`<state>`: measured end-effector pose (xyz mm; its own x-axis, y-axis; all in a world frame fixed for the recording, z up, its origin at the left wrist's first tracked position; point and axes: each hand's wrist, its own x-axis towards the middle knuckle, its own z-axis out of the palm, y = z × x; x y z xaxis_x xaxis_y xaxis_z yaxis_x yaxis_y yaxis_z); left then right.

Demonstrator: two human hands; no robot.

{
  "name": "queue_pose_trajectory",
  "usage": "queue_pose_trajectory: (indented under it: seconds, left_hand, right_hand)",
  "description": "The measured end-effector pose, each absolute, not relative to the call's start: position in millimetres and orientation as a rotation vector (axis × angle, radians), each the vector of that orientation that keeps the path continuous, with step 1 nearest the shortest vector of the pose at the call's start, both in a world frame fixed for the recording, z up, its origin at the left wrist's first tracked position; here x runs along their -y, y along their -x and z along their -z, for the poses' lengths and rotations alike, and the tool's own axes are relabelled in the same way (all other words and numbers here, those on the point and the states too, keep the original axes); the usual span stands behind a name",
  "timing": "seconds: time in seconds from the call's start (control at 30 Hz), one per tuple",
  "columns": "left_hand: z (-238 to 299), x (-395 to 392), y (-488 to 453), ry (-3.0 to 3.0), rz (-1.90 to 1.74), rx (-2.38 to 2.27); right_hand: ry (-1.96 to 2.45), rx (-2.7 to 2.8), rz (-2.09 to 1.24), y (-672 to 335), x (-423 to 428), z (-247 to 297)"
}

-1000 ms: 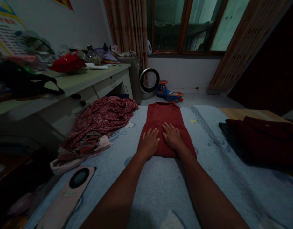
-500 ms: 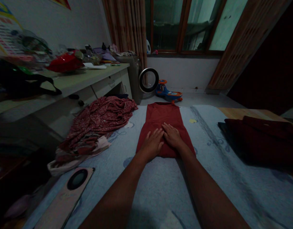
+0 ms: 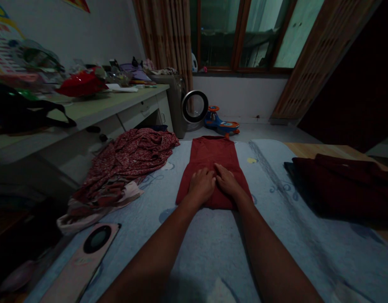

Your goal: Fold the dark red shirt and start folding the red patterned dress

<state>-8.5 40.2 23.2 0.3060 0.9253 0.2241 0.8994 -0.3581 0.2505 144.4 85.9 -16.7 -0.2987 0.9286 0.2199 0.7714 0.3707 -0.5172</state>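
A folded dark red garment [image 3: 212, 149], perhaps a shirt with its collar at the far end, lies flat on the light blue bedsheet [image 3: 206, 248]. My left hand [image 3: 202, 185] rests palm down on its near half, the fingers bent a little and pressing on the cloth. Close beside it, almost touching, my right hand [image 3: 227, 180] also lies on the garment with its fingers pointing forward and slightly curved. Neither hand lifts any fabric. The tips of some fingers are hard to make out in the dim light.
A crumpled red patterned cloth [image 3: 133, 147] lies at left, near a pinkish phone [image 3: 76, 269]. Folded dark clothes [image 3: 345, 185] sit at right. A cluttered desk [image 3: 118, 105] borders the bed; beyond are a washing machine with open door [image 3: 195, 106] and a blue ride-on toy [image 3: 220, 123].
My fingers have gone from lying flat to slightly bent on the red garment, the left hand more so. The whole view has shifted a little; the garment keeps its shape.
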Motion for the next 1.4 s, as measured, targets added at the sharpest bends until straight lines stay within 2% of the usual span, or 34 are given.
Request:
queue_pose_trajectory:
  seconds: [0.13, 0.4, 1.13, 1.4]
  left_hand:
    - [-20.4, -64.5, -0.9, -2.493, -0.589, -1.725]
    - [3.8, -79.4, 8.2, -2.395, -0.354, -1.681]
    - [5.2, -79.5, 5.4, -2.357, -0.295, -1.710]
    - [6.1, -81.3, 5.6, -2.363, -0.289, -1.714]
  right_hand:
    - [1.456, 2.082, -0.462, -141.9, -83.1, 12.0]
    - [1.453, 2.069, -0.487, -143.9, -81.9, 13.9]
    - [2.140, 2.081, -0.382, -178.2, -88.0, 10.0]
    - [2.190, 2.004, -0.381, -187.0, -85.7, 8.2]
